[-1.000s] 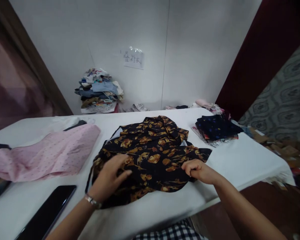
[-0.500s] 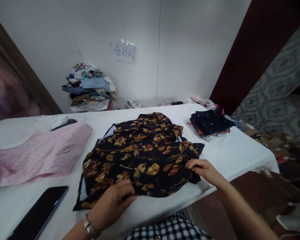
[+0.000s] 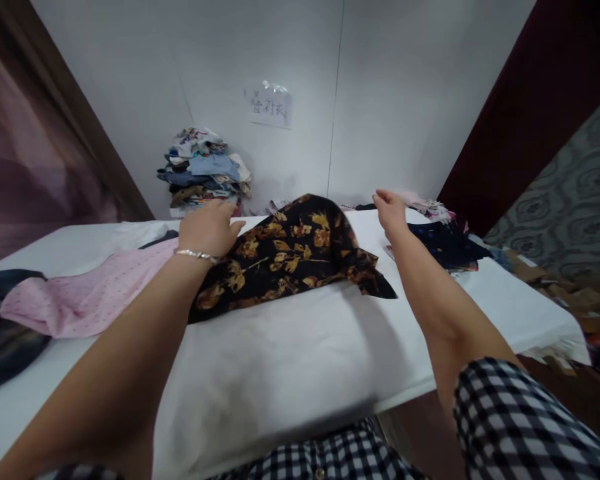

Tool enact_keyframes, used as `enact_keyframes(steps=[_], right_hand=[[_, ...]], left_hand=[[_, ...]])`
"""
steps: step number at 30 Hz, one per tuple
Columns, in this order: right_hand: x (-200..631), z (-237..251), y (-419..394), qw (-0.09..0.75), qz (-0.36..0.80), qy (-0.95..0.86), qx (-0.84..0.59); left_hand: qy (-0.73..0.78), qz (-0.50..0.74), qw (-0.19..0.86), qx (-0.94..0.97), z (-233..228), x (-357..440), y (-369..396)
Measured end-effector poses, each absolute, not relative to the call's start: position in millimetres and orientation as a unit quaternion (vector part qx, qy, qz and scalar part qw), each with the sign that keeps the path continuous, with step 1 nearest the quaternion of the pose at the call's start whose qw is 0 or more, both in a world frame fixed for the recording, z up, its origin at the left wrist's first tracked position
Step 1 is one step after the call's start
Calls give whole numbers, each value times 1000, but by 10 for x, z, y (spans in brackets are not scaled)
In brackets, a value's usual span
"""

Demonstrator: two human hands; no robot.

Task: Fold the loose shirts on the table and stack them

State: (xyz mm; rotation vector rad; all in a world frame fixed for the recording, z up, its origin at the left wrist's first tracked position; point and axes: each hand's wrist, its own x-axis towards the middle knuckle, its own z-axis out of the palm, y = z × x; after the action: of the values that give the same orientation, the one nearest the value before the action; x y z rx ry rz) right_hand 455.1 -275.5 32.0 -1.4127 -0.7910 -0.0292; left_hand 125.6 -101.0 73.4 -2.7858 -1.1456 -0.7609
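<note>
White table [image 3: 290,360] under both arms. Black floral shirt [image 3: 290,257] between the hands, far side. Left hand [image 3: 209,227] grips its left edge; right hand [image 3: 390,208] at its right, grip unclear. Pink shirt [image 3: 90,293] left of left hand.

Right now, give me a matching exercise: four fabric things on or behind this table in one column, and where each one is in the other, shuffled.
1. floral shirt
2. pink cloth
3. navy folded stack
4. mixed clothes pile

A. against the wall
B. far right of the table
C. between both hands
D. left of the left hand

Pairs: 1-C, 2-D, 3-B, 4-A
</note>
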Motion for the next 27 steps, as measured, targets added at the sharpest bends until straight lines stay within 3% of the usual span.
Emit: enact_keyframes(steps=[5, 10, 16, 19, 21, 24, 27], right_hand=[[4512, -322, -3276, 587, -16, -382, -713], [4218, -1228, -3846, 476, 23, -371, -797], [3824, -1422, -3461, 328, -38, -530, -781], [3895, -1293, -3199, 405, 5, -487, -774], [4100, -1166, -3206, 508, 38, -418, -752], [4510, -1000, -3563, 636, 38, -314, -704], [4815, -989, -4171, 690, 44, -260, -675]], left_hand=[[-328, -217, -58, -918, 221, 826, -1171], [-483, -88, -78, -867, -684, 178, -882], [-533, -80, -173, -824, -1034, 127, -790], [-540, -62, -153, -825, -1009, 281, -819], [-542, -84, -152, -822, -945, 318, -791], [-527, -202, -211, -798, -822, 221, -730], [-486, -280, -252, -789, -784, 24, -729]])
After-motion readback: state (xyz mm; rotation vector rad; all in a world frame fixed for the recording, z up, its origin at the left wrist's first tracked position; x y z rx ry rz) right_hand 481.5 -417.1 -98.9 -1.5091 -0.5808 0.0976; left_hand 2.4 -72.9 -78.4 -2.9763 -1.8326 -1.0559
